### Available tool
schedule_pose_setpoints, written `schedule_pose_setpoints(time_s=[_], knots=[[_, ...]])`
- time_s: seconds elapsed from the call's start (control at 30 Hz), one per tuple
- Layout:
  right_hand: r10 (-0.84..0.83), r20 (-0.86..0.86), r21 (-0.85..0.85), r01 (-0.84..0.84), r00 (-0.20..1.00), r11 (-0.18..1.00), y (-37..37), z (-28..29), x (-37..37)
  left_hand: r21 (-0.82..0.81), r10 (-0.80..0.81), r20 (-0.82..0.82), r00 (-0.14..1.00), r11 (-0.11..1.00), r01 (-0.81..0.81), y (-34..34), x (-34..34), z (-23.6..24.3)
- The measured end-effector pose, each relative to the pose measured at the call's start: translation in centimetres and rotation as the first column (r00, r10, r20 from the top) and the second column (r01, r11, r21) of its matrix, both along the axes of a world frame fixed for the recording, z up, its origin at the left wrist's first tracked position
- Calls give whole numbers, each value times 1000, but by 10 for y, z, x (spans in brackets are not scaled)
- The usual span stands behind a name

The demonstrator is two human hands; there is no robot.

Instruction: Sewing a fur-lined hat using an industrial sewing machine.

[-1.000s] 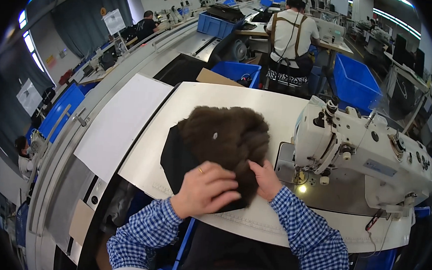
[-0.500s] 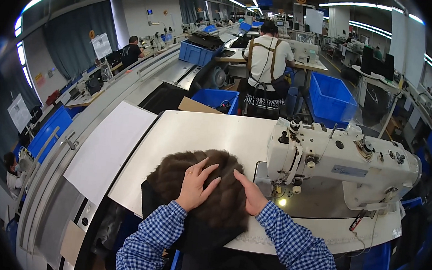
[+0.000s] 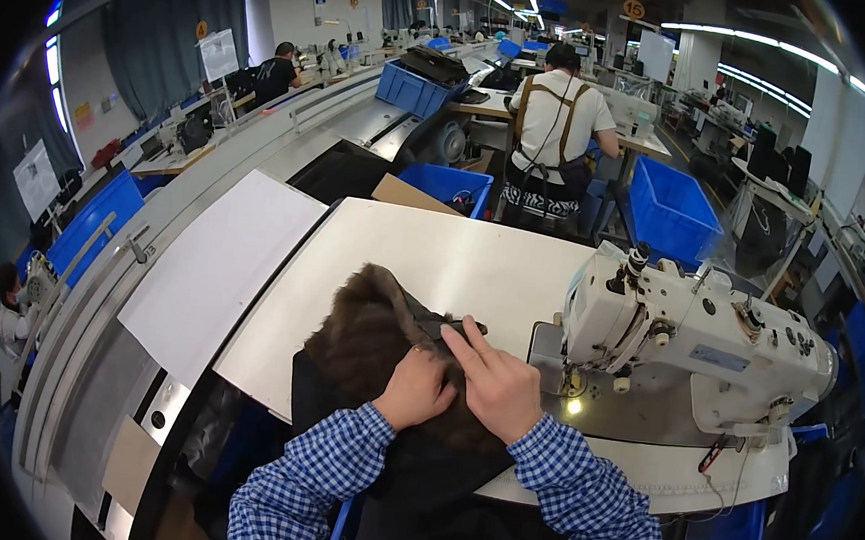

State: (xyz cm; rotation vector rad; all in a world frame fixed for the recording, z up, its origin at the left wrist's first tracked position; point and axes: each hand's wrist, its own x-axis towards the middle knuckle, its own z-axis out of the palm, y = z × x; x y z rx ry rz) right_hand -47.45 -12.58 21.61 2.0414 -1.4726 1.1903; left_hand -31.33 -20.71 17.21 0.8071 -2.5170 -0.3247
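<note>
A brown fur piece with black backing [image 3: 353, 327] lies on the white sewing table in front of me. Its far right edge is turned over, so the dark underside [image 3: 429, 322] shows. My left hand [image 3: 416, 389] is closed on the near side of that fold, its fingertips tucked into the fur. Over the fold's right end reaches my right hand [image 3: 500, 387], index and middle fingers extended and the rest curled, gripping the edge; its thumb is hidden. Dark cloth [image 3: 429, 465] hangs below the hands over the table's front edge.
A white sewing machine [image 3: 698, 339] with a lit needle area stands right of my hands. Small red-handled snippers [image 3: 710, 455] lie beside it. White paper [image 3: 221, 275] covers the left side. Ahead sit a co-worker [image 3: 560, 118] and blue bins [image 3: 672, 212].
Both hands were resting on the spread fur with fingers apart. Now the fur's edge is folded over, showing its underside, and the hands have closed in on the fold. The view has shifted slightly.
</note>
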Motion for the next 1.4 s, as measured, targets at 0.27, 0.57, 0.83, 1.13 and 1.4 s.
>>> schedule_pose_setpoints(time_s=[0.27,0.57,0.83,1.13,1.4], knots=[[-58,499,461,-209,865,862,53,-14,-36,-288,305,-101,947,902,-321,-12,-8,-15],[-125,791,476,-474,599,741,75,-47,-37,-159,284,285,915,956,-248,-50,-45,0],[236,-164,44,-232,958,972,107,-26,-52,108,-293,348,891,956,272,32,24,46],[215,-383,135,-176,898,975,67,-40,-68,-113,-37,367,930,990,85,35,-7,0],[405,-310,233,-345,860,909,69,-50,-77,-159,-35,255,966,984,77,37,-8,0]])
